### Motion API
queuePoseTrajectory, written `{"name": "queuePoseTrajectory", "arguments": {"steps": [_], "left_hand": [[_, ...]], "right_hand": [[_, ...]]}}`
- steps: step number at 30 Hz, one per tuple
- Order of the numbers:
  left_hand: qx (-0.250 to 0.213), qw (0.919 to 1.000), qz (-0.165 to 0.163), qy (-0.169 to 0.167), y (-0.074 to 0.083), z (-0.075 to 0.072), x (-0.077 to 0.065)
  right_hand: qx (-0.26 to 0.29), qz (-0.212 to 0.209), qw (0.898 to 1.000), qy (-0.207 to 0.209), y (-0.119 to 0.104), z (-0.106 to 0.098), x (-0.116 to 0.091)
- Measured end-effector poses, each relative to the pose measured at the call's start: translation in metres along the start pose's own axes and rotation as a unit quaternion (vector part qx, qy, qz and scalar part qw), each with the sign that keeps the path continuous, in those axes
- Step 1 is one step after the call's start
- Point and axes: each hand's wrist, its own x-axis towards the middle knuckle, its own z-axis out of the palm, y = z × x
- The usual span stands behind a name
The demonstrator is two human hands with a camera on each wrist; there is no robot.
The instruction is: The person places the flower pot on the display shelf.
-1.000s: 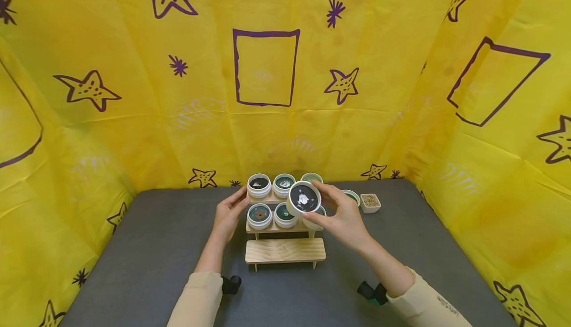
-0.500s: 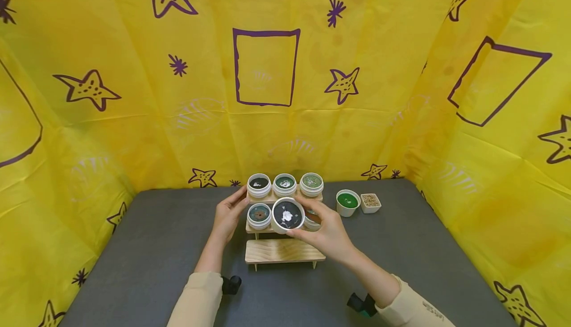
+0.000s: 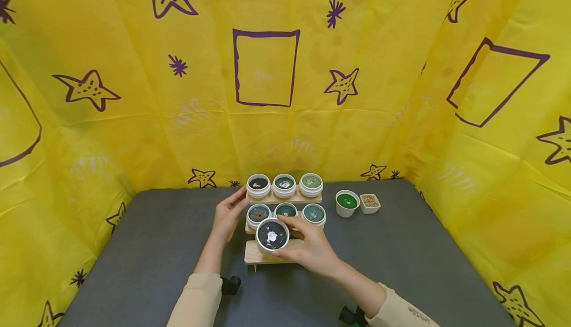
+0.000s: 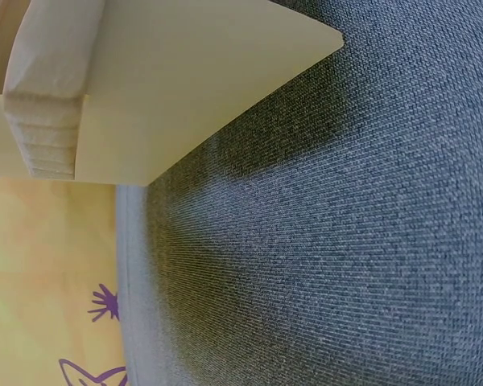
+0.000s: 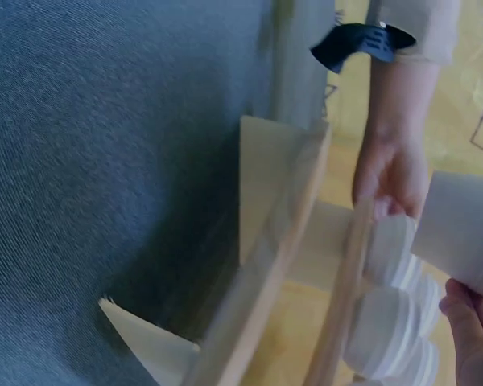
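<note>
My right hand [image 3: 312,250] grips a white cup [image 3: 272,237] with a dark filling and a white blotch on top, thumb in front and fingers behind. The cup is tilted toward the head camera and overlaps the lowest step of a three-tier wooden stand [image 3: 253,252]. At the stand's upper left end, my left hand [image 3: 226,218] holds the top step between thumb and fingers. In the right wrist view, the held cup [image 5: 463,229] appears above the steps, with my left hand [image 5: 393,181] behind. The left wrist view shows the stand's pale leg [image 4: 177,72] but no fingers.
White cups with green and dark fillings stand on the top step [image 3: 284,183] and the middle step [image 3: 314,213]. Right of the stand are a cup with bright green filling [image 3: 347,202] and a small square bowl of granules [image 3: 370,203]. Yellow cloth [image 3: 267,138] surrounds the grey table [image 3: 401,247].
My right hand has carried the dark-filled cup down and left, from over the upper steps to the lowest step. The left hand has stayed at the stand's upper left end.
</note>
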Motion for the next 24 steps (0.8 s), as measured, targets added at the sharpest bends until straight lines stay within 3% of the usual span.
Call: {"name": "queuePoseTrajectory", "arguments": {"steps": [7,24], "left_hand": [[-0.003,1.0,0.001,0.003,0.001,0.0,0.0],[-0.011,0.9999,-0.003,-0.002,-0.002,0.0,0.001]], "right_hand": [[-0.028,-0.008,1.0,-0.009,0.008,0.009,-0.002],[-0.04,0.034,0.998,-0.018,0.026,0.031,-0.006]]}}
